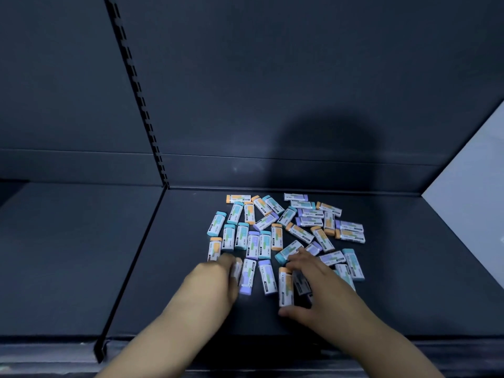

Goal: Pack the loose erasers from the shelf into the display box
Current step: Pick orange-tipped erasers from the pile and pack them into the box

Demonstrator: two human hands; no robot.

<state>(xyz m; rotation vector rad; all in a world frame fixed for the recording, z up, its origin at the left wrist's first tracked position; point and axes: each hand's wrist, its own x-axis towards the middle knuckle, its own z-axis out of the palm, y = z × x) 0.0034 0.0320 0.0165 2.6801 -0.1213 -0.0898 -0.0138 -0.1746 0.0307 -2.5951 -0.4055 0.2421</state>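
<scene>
Gathering step: erasers (276, 237) lie scattered on the shelf (409, 268) — display box unseen. Right hand (321, 285) spreads over the nearest; left hand (212, 282) curls at the pile's edge (grip unclear). Next, I judge: a firm handful.

Loose erasers (276, 237): small flat blocks in white paper sleeves w/ teal, orange or purple ends, strewn at all angles on the dark shelf (163, 268), mostly just beyond both hands. A purple-ended pair (267, 276) lies btwn left hand (215, 279) & right hand (321, 287). An orange-ended eraser (285, 287) sits btwn right thumb & fingers (a few lie part-hidden under that hand).
</scene>
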